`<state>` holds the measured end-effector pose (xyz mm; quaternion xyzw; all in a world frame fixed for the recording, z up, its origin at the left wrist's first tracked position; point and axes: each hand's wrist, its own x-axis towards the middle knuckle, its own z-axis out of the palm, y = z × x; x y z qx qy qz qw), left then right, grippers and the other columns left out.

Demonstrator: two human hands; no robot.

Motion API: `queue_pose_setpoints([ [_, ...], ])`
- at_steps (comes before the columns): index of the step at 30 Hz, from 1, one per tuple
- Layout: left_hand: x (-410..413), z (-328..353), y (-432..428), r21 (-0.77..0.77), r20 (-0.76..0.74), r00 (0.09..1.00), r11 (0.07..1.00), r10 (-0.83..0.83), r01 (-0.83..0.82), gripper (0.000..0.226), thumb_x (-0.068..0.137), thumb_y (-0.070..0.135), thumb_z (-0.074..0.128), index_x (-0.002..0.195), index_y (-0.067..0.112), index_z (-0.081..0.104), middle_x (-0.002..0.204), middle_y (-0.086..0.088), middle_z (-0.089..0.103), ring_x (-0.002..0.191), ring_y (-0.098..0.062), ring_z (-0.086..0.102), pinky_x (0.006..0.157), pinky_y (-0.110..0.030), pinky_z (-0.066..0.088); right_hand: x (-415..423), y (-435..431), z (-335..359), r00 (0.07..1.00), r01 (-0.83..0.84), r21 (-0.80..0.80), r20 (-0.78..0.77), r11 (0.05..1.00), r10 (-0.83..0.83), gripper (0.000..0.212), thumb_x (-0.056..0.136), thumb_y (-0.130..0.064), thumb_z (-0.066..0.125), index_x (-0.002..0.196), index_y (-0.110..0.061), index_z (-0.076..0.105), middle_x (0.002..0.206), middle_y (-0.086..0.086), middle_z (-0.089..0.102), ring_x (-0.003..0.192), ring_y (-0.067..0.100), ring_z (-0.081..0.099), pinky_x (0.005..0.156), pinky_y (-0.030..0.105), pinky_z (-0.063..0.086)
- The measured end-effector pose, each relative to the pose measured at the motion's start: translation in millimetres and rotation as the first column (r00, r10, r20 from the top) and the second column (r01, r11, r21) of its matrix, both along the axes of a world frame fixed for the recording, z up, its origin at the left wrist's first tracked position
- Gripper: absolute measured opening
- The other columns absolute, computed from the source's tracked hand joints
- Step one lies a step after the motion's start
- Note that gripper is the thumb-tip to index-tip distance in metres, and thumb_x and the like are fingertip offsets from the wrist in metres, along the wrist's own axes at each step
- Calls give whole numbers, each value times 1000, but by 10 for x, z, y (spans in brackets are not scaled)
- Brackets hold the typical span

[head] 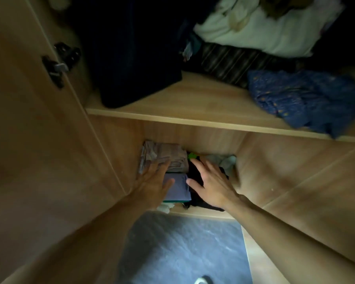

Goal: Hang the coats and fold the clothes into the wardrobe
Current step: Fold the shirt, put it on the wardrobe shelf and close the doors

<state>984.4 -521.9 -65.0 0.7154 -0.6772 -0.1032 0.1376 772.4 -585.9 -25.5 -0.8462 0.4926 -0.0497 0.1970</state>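
Observation:
I look down into the bottom compartment of a wooden wardrobe (193, 132). Folded clothes lie there: a grey-beige stack (168, 155) at the back left, a lilac folded garment (177, 188) in front of it, a black garment (197, 175) beside them. My left hand (154, 184) rests flat, fingers spread, on the left edge of the lilac and beige pieces. With fingers apart, my right hand (210, 185) lies flat on the black garment. Neither hand grips anything.
The shelf above (193, 99) carries a dark hanging coat (131, 58), a crumpled blue patterned cloth (303, 99), a striped piece (234, 64) and white clothes (264, 33). An open door with a black hinge (59, 62) stands at left. Grey floor (182, 249) lies below.

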Motion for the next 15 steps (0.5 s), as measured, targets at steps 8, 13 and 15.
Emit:
queue_pose_setpoints([
  [8, -239, 1483, 838, 98, 48, 998, 994, 44, -48, 48, 98, 53, 38, 141, 31, 39, 151, -9, 31, 133, -33, 34, 103, -52, 41, -293, 868, 1240, 997, 24, -22, 71, 999, -22, 67, 97, -57, 43, 153, -42, 10, 163, 6, 17, 147, 28, 22, 112, 49, 33],
  [13, -534, 2181, 1410, 13, 109, 990, 996, 85, -86, 52, 98, 54, 36, 144, 28, 38, 153, -8, 30, 132, -33, 35, 101, -52, 42, -595, 1438, 1757, 993, -3, -102, 118, 995, 15, 69, 97, -56, 44, 154, -38, 9, 162, 5, 18, 146, 28, 22, 112, 49, 33],
  [15, -668, 2369, 1645, -17, 97, 989, 994, 108, -106, 54, 98, 54, 37, 146, 28, 37, 158, -7, 24, 137, -34, 31, 103, -53, 39, -767, 1672, 1940, 987, -8, -128, 156, 992, 28, 69, 97, -55, 44, 154, -37, 10, 162, 4, 19, 147, 26, 21, 113, 49, 32],
])
